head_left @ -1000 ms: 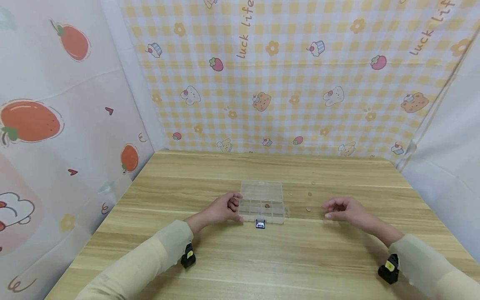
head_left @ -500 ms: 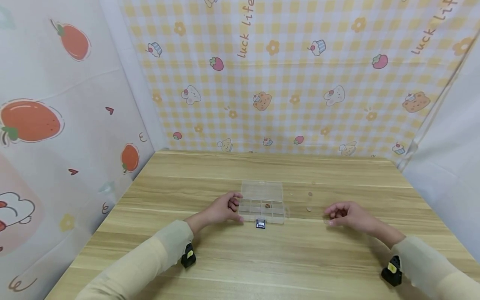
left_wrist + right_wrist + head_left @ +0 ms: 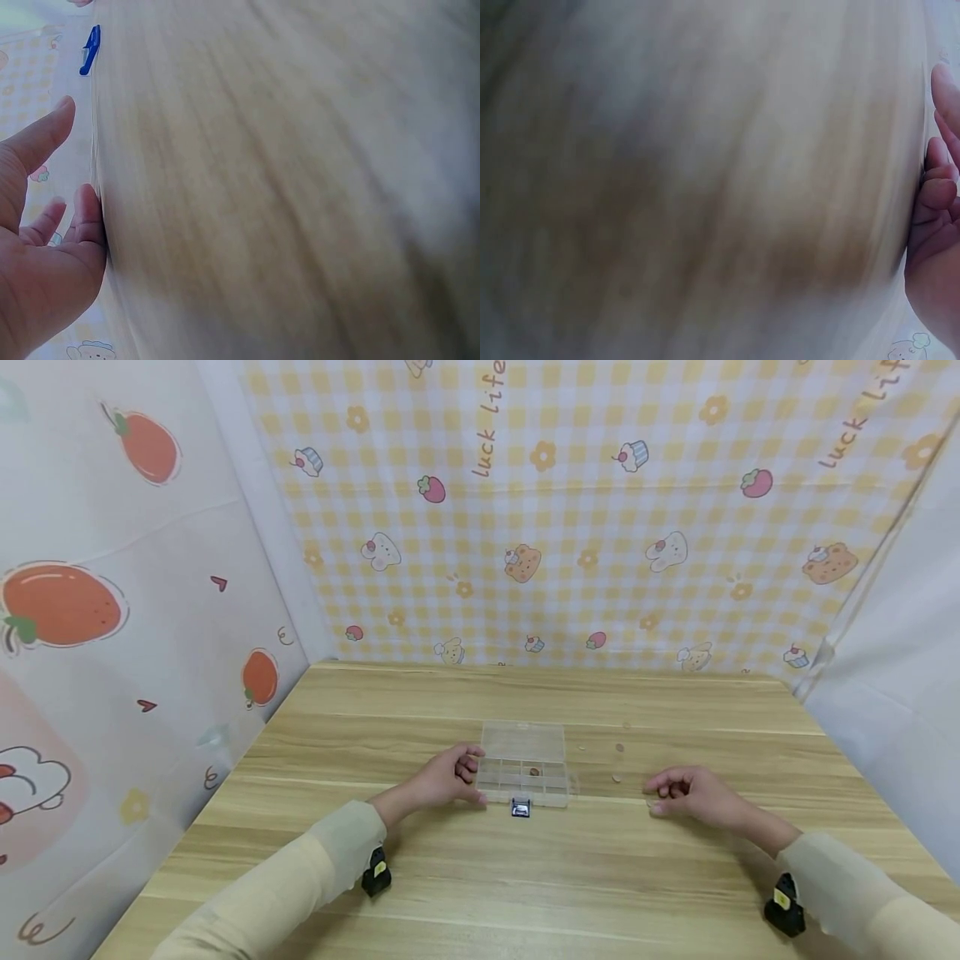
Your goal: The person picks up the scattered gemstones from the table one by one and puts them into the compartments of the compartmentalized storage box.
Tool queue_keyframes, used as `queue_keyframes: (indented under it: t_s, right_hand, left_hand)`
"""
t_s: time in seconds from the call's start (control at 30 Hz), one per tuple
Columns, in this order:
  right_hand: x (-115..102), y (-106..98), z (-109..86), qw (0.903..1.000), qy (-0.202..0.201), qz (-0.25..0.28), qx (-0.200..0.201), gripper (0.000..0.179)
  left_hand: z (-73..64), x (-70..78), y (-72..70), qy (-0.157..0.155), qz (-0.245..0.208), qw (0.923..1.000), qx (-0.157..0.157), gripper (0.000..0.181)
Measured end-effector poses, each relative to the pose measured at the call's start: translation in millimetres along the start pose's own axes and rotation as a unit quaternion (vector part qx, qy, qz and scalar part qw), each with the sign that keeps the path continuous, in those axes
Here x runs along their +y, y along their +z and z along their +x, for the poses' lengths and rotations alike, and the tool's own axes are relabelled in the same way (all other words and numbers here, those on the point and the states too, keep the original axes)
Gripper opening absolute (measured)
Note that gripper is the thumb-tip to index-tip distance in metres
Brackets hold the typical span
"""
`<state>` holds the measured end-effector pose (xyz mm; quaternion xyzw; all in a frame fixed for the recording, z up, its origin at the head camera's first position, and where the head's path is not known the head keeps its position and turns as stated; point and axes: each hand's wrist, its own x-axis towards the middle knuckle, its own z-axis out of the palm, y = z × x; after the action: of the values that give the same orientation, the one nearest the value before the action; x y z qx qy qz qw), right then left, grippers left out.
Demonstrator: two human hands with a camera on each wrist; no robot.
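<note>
Left hand (image 3: 447,777) stays spread at the edge of the clear box (image 3: 555,785). Right hand (image 3: 697,795) is lower, more curled; whether it holds anything, I cannot tell.

We see a light-brown, wood-grained table (image 3: 480,885) on which lie a clear compartment box (image 3: 512,768), its lid (image 3: 522,742) open toward the far side, and several small flat pieces (image 3: 619,747) scattered to its right.
</note>
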<state>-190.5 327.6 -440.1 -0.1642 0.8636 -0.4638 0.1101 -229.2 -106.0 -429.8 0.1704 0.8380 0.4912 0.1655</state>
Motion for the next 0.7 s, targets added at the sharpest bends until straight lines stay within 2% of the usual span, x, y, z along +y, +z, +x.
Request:
queue_keyframes:
  t_s: [0.37, 0.7]
  right_hand:
    - [1.6, 1.8, 1.0, 0.9998, -0.005, -0.019, 0.006, 0.031]
    - [0.5, 3.8, 0.2, 0.9998, -0.012, -0.015, 0.005, 0.025]
  left_hand:
    - [0.1, 0.0, -0.4, 0.001, -0.006, 1.0000, 0.002, 0.069]
    - [-1.2, -0.2, -0.4, 0.001, -0.007, 1.0000, 0.001, 0.069]
